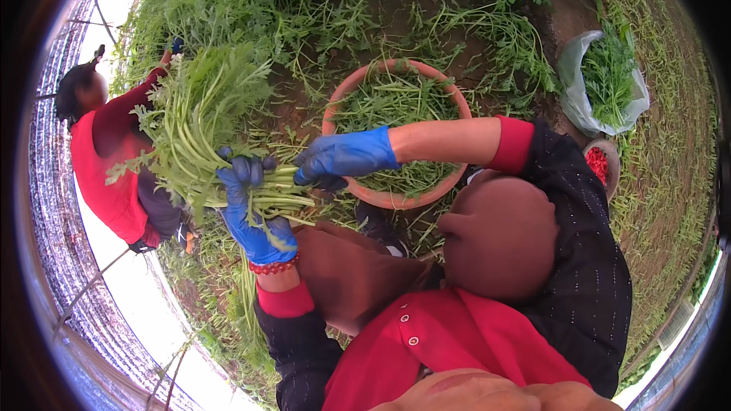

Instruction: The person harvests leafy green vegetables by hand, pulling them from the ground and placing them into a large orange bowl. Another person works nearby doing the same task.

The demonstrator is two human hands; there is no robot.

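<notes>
My left hand (pixel 243 225), in a blue glove with a red bead bracelet at the wrist, grips a thick bunch of leafy greens (pixel 188 131) that look like garland chrysanthemum. The leaves fan out to the left, and the pale cut stems point right. My right hand (pixel 348 154), also in a blue glove, has its fingers closed at the stem ends, partly hidden from view. Beneath my right forearm stands a round orange-brown tub (pixel 400 64) holding loose green sprigs (pixel 394 103).
Uncut greens (pixel 274 5) grow ahead. A plastic bag (pixel 571 68) of greens lies at the right, near a bowl (pixel 614 168) with red things in it. Another person (pixel 108 177) in red bends at the left. Cut stubble (pixel 662 228) covers the ground at the right.
</notes>
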